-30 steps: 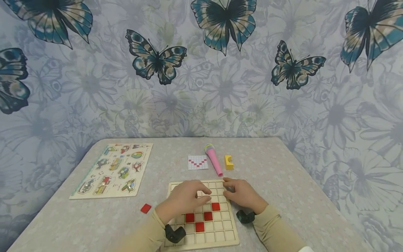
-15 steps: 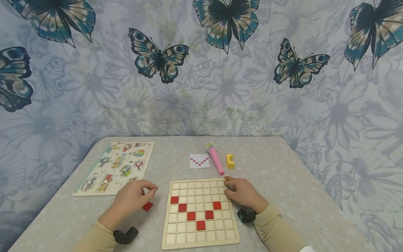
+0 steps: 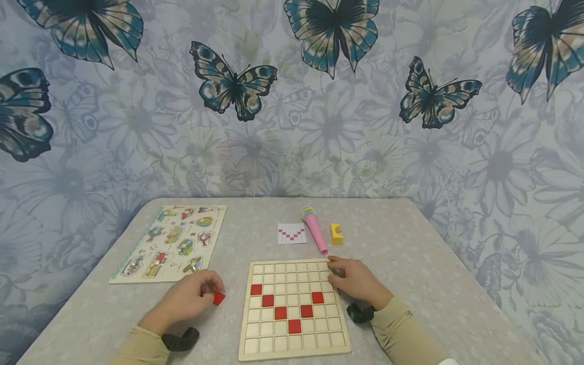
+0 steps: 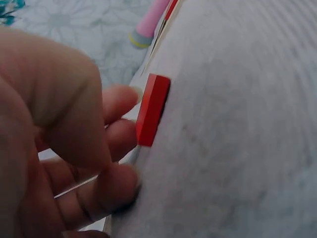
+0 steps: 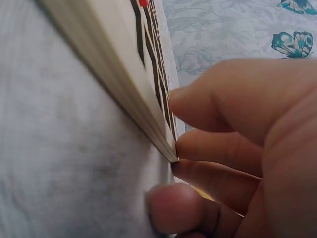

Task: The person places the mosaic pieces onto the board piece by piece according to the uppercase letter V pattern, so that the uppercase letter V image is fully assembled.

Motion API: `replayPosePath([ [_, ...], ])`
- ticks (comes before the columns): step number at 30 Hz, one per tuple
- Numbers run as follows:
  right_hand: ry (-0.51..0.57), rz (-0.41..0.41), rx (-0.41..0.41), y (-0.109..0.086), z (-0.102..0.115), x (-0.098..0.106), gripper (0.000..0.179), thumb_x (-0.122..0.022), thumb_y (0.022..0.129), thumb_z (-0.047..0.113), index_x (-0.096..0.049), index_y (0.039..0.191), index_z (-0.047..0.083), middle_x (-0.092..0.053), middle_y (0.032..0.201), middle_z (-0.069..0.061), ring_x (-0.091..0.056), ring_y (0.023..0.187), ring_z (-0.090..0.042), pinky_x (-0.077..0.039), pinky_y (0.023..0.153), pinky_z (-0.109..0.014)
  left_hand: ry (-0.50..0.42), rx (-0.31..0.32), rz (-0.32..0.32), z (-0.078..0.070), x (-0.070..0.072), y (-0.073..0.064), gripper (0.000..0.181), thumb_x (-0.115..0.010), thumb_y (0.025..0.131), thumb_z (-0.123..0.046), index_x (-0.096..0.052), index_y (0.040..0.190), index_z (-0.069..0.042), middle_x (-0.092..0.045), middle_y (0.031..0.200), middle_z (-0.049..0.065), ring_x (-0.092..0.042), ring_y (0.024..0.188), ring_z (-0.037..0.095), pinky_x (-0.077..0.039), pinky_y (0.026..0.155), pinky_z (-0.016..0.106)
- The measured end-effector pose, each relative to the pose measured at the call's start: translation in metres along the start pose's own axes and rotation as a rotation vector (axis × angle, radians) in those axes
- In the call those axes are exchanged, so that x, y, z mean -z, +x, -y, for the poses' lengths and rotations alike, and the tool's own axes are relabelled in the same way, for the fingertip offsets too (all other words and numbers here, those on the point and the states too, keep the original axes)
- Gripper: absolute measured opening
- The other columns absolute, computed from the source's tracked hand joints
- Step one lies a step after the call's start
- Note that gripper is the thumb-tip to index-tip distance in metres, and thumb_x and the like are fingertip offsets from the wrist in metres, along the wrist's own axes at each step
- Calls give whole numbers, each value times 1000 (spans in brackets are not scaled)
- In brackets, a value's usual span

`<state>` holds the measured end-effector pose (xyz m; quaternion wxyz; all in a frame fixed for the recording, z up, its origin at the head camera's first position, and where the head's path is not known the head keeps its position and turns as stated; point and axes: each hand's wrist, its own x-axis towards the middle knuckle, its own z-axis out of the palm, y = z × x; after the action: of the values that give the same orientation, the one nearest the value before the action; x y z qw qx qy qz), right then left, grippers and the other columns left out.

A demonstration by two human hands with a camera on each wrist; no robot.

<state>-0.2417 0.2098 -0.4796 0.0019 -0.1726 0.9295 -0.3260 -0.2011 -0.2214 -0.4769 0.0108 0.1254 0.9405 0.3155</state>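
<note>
A flat red square tile (image 3: 219,298) lies on the table left of the wooden grid board (image 3: 244,329). My left hand (image 3: 184,299) is at this tile, its fingers bent. In the left wrist view, two fingertips (image 4: 130,94) meet the tile (image 4: 153,109), while the thumb shows nearer the camera, apart from it. Several red tiles (image 3: 294,326) sit in the board's cells in a V-like line, its right arm shorter. My right hand (image 3: 356,280) grips the board's far right corner; in the right wrist view, thumb and fingers lie around the edge (image 5: 114,74).
Behind the board lie a pattern card (image 3: 292,233) with a V of red squares, a pink toy microphone (image 3: 316,233) and a yellow notched block (image 3: 336,234). A picture puzzle board (image 3: 173,253) lies at the back left, close beyond my left hand.
My left hand has left the board and moved left and down to the loose red tile, which has shifted slightly. The right hand has stayed at the board's corner.
</note>
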Motion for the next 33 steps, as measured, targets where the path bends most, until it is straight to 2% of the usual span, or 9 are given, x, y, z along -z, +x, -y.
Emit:
replayPosePath([
  [5,-6,1,13,0,-1,0,41,-72,93,18,-70,131,3,-61,145,-10,-56,137,-35,-44,110,-55,21,-49,56,1,5,-2,33,-73,75,-6,-67,101,-25,-59,84,-6,-49,62,8,-43,54,27],
  [9,5,6,14,1,0,0,41,-72,94,18,-70,131,2,-61,145,-11,-55,137,-35,-44,110,-55,18,-72,75,3,5,-3,35,-78,74,-8,-67,103,-25,-59,86,-7,-50,61,7,-43,54,26],
  [17,-4,9,13,3,0,0,42,-72,94,19,-69,132,2,-61,146,-11,-55,138,-35,-43,111,-54,5,-78,56,4,3,-2,32,-76,75,-9,-67,101,-26,-59,83,-7,-50,61,7,-44,53,27],
  [27,-6,8,18,1,1,-1,42,-73,94,19,-69,132,1,-61,146,-11,-55,137,-35,-44,111,-55,0,-76,28,7,1,0,21,-81,86,-18,-69,101,-26,-63,93,-8,-50,62,5,-44,56,25],
  [33,-9,5,9,0,0,-1,42,-73,94,19,-69,132,2,-61,146,-10,-54,138,-34,-43,111,-55,-10,-124,26,6,2,-1,19,-81,88,-22,-69,102,-24,-63,93,-8,-49,62,4,-43,56,25],
])
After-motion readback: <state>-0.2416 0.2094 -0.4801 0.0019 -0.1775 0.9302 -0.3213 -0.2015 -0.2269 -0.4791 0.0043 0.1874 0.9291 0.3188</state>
